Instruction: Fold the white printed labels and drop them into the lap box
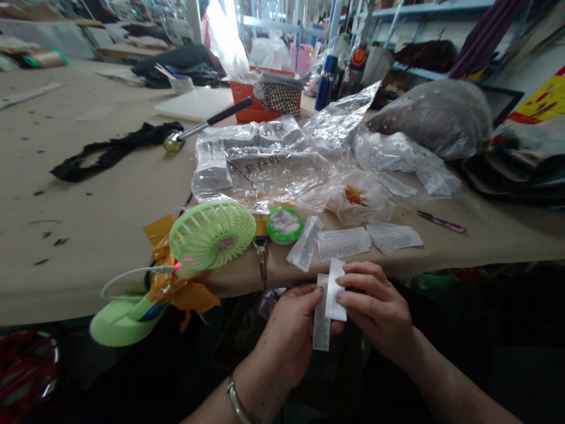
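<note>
My left hand is closed on a greyish-white label strip, its thumb pressed on the strip's upper part. Partly over that strip lies a second, whiter label strip, gripped by the fingers of my right hand. Both hands are just off the table's front edge. Close by on the table are a fanned stack of narrow labels, a stack of printed labels and another spread stack. Left of them sits a green round tub with white fluffy stuff inside.
A green fan is taped at the table edge. Behind lie clear plastic bags, a bag of rubber bands, a hammer and black fabric. Thread snips lie to the right, and a red box stands at the back.
</note>
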A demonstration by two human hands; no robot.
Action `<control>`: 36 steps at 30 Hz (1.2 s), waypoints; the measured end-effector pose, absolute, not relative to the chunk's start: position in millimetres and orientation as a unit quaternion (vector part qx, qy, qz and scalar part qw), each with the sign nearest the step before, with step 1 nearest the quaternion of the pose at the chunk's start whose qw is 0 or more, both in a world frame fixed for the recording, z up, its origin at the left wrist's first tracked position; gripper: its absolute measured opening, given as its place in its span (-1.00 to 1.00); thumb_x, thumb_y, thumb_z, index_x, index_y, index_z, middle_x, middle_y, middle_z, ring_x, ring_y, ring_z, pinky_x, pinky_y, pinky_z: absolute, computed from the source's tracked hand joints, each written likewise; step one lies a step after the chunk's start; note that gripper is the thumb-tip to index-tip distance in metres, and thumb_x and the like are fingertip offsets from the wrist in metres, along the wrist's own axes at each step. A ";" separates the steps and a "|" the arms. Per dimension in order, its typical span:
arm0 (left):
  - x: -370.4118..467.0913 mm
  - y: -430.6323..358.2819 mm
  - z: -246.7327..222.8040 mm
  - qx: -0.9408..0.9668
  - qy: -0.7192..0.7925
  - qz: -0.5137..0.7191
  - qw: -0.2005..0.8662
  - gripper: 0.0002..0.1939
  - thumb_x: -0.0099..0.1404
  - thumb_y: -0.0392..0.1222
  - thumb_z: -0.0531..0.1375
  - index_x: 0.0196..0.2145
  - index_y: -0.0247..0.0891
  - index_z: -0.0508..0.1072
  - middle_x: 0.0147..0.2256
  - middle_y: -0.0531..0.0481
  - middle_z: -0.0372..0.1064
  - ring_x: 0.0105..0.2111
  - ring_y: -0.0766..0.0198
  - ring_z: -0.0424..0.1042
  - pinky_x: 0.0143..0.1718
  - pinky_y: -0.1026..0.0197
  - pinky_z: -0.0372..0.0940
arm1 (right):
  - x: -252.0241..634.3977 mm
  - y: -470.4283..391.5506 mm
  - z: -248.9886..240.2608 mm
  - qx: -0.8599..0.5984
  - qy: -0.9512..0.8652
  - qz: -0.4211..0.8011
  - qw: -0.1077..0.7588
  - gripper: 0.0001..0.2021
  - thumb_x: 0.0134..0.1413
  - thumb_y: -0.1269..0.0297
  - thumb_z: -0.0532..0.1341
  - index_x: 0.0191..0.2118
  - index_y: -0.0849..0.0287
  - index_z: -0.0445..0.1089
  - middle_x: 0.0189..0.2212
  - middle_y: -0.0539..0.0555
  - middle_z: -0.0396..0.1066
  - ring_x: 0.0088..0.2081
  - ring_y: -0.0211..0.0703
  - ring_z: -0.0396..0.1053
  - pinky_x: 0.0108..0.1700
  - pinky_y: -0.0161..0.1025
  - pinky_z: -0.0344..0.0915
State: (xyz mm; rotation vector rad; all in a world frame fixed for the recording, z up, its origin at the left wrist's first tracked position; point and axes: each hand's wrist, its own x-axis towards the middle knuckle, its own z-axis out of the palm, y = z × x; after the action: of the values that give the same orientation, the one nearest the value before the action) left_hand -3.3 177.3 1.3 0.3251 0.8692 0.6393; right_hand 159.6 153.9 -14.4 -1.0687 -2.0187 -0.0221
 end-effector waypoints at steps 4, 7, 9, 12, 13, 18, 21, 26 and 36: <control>-2.9 175.1 0.0 0.145 0.374 0.336 0.853 -0.90 0.07 -0.33 0.27 -0.41 -0.44 0.53 -0.53 -0.06 0.43 -0.57 0.39 0.35 -0.57 0.40 0.16 | 146.5 142.1 -18.7 -0.381 -0.839 0.020 0.388 -0.89 0.11 0.45 0.20 -0.34 0.10 0.44 -0.29 -0.01 0.48 -0.09 -0.15 0.36 -0.01 -0.09 0.28; -3.3 172.7 -0.2 0.138 0.374 0.342 0.851 -0.87 0.04 -0.28 0.31 -0.43 -0.43 0.54 -0.50 -0.07 0.45 -0.55 0.37 0.36 -0.54 0.39 0.17 | 144.0 141.0 -21.1 -0.381 -0.841 0.021 0.384 -0.87 0.13 0.44 0.17 -0.37 0.12 0.44 -0.31 -0.01 0.49 -0.11 -0.17 0.37 -0.02 -0.11 0.28; -3.2 171.4 -0.2 0.141 0.368 0.341 0.853 -0.84 0.05 -0.24 0.31 -0.42 -0.43 0.54 -0.48 -0.08 0.46 -0.54 0.37 0.36 -0.52 0.39 0.19 | 144.9 141.9 -21.1 -0.376 -0.843 0.023 0.383 -0.87 0.13 0.44 0.17 -0.38 0.12 0.43 -0.32 0.00 0.49 -0.11 -0.18 0.38 -0.02 -0.12 0.28; -1.7 170.7 -1.8 0.151 0.363 0.337 0.855 -0.81 0.04 -0.23 0.33 -0.40 -0.43 0.54 -0.45 -0.10 0.47 -0.49 0.36 0.39 -0.49 0.40 0.21 | 145.0 142.7 -19.6 -0.371 -0.845 0.029 0.385 -0.85 0.13 0.46 0.17 -0.40 0.14 0.43 -0.34 -0.01 0.49 -0.11 -0.19 0.37 -0.01 -0.13 0.28; -1.0 170.7 -2.8 0.152 0.364 0.336 0.856 -0.81 0.03 -0.24 0.34 -0.40 -0.43 0.54 -0.45 -0.10 0.47 -0.49 0.37 0.39 -0.49 0.41 0.21 | 144.3 142.5 -18.9 -0.370 -0.845 0.030 0.384 -0.85 0.14 0.47 0.17 -0.40 0.14 0.43 -0.35 -0.01 0.49 -0.10 -0.19 0.37 0.00 -0.13 0.28; 0.6 170.6 -5.6 0.148 0.377 0.332 0.852 -0.85 0.05 -0.27 0.33 -0.42 -0.42 0.51 -0.52 -0.04 0.44 -0.57 0.43 0.36 -0.56 0.44 0.19 | 148.1 138.4 -14.3 -0.371 -0.846 0.031 0.381 -0.89 0.14 0.44 0.17 -0.27 0.14 0.43 -0.33 0.02 0.50 -0.08 -0.15 0.36 -0.02 -0.12 0.32; 0.1 170.1 -4.8 0.156 0.414 0.300 0.845 -0.84 0.13 -0.23 0.29 -0.36 -0.40 0.48 -0.48 -0.09 0.48 -0.56 0.35 0.42 -0.49 0.35 0.33 | 171.3 139.6 -15.4 -0.428 -0.819 -0.008 0.381 -0.76 0.16 0.40 0.14 -0.05 0.18 0.36 -0.19 0.12 0.47 0.00 -0.06 0.32 0.01 -0.03 0.33; 3.1 168.9 -6.8 0.179 0.468 0.266 0.824 -0.84 0.17 -0.21 0.27 -0.34 -0.38 0.44 -0.46 -0.15 0.51 -0.50 0.23 0.49 -0.48 0.28 0.39 | 226.2 149.8 -23.4 -0.623 -0.714 -0.163 0.275 -0.55 0.17 0.22 0.15 0.15 0.26 0.20 0.01 0.29 0.32 0.11 0.16 0.21 0.07 0.16 0.23; 10.5 167.0 -12.3 0.191 0.460 0.255 0.829 -0.84 0.20 -0.22 0.24 -0.32 -0.40 0.43 -0.44 -0.16 0.52 -0.50 0.25 0.49 -0.48 0.29 0.39 | 254.8 152.5 -31.6 -0.586 -0.721 -0.168 0.329 -0.82 0.14 0.44 0.16 -0.15 0.15 0.43 -0.19 0.12 0.47 -0.07 -0.06 0.37 0.01 -0.02 0.29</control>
State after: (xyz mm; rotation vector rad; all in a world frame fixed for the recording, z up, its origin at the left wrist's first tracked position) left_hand 10.5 167.0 -12.3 0.4051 0.9770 0.5410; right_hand 254.8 152.5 -31.6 -1.5338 -1.8864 -0.4406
